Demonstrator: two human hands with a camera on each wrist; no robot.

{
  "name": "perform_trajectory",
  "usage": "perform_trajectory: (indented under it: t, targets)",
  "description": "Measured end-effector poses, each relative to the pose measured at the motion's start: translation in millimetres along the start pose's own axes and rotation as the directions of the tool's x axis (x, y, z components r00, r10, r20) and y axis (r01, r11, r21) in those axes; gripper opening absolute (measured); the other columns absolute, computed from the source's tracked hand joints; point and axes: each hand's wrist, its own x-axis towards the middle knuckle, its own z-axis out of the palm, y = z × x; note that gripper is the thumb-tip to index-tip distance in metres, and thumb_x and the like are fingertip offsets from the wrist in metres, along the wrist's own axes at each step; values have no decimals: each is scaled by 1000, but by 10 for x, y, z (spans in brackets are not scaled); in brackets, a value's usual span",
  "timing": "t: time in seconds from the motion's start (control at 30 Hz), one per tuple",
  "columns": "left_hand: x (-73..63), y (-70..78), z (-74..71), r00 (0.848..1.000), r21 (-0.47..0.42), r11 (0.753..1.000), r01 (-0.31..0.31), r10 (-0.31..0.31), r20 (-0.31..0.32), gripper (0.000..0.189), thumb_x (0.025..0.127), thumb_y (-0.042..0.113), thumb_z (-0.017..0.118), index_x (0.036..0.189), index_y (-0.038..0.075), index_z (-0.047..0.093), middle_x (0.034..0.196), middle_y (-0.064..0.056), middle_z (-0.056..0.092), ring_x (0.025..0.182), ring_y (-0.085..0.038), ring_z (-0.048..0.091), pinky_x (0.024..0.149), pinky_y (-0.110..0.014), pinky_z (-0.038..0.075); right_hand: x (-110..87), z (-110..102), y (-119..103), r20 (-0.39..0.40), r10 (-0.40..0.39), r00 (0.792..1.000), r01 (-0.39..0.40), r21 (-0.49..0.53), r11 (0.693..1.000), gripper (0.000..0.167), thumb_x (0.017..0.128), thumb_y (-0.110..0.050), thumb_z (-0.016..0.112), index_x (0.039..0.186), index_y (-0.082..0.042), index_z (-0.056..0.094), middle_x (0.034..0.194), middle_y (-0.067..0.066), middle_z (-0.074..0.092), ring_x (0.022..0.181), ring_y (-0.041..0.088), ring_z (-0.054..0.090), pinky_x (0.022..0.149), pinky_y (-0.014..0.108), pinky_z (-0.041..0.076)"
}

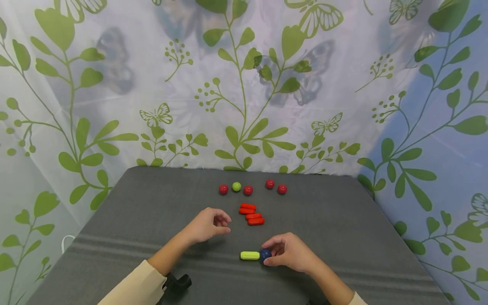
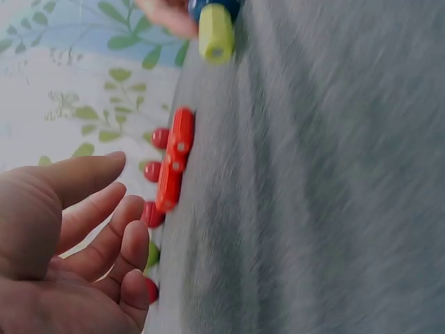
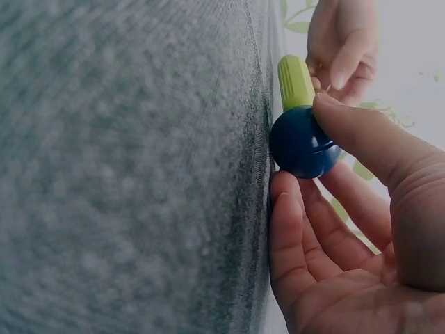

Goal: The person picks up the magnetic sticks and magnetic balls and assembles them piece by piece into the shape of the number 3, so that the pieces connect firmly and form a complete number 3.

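pinching blue ball [image 3: 295, 146] in right hand [image 1: 293, 253] at end of yellow stick [image 1: 249, 255] on tabletop [image 1: 152, 203], with left hand [image 1: 204, 225] loose and empty, apparently lining the pair up, next likely needing a gentle release.

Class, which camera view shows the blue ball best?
The right wrist view: the blue ball appears largest there, nearly whole. The head view shows it small, partly covered by the right hand; the left wrist view cuts it off at the top.

Pale leaf-and-butterfly print curtain [image 1: 183, 93] across top of frame, bluish at right; grey fabric-covered worktop [image 1: 152, 199] lower middle.
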Motion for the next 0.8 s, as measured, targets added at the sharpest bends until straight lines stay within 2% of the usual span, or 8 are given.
perform_trajectory:
  t: [0.37,0.53,0.8]
  targets:
    - [359,-195,-258,986,54,996,75,-66,-155,24,91,14,78,110,2,73,92,-3,68,80,-14,59,69,-29,49,-9,8,-2,-11,1,1000,-1,-10,1000,31,81,-17,88,109,-8,77,84,7,71,72,12,63,61,23,52]
    - [547,-293,-360,971,68,990,123,-106,-216,27,92,15,77,114,1,72,99,-7,70,87,-19,63,75,-34,52,-17,-1,3,-15,1,1000,-2,-5,1000,31,81,-17,88,108,-8,77,84,7,71,72,12,63,61,24,52]
    - [779,-411,-452,936,97,973,207,-168,-308,31,94,19,75,120,3,69,122,-17,69,110,-33,65,93,-49,53,-17,0,4,-19,7,1000,-7,-21,1000,30,81,-20,88,107,-9,78,87,5,72,74,13,65,64,24,53]
